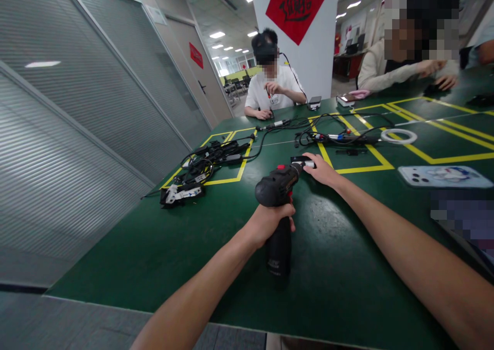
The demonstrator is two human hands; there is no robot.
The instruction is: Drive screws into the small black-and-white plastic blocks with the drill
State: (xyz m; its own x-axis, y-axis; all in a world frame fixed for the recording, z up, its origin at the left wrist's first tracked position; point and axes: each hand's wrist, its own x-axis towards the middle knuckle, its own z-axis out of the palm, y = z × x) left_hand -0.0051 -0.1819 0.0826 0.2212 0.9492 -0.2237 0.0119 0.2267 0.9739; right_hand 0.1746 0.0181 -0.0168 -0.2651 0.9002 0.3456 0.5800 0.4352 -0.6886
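Observation:
My left hand is wrapped around the handle of a black cordless drill, which has a red switch on top and a thick battery base. The drill tilts forward, its chuck pointing away from me. At the chuck's front end is a small black and silver piece. The fingers of my right hand close on that piece from the right, just above the green table. Its exact kind and any bit or screw are too small or hidden to make out.
Tangled black cables lie at the left by a black-and-white part. More cables and tools lie ahead, near a white ring. A phone lies at the right. Two people sit across the green table, marked with yellow tape.

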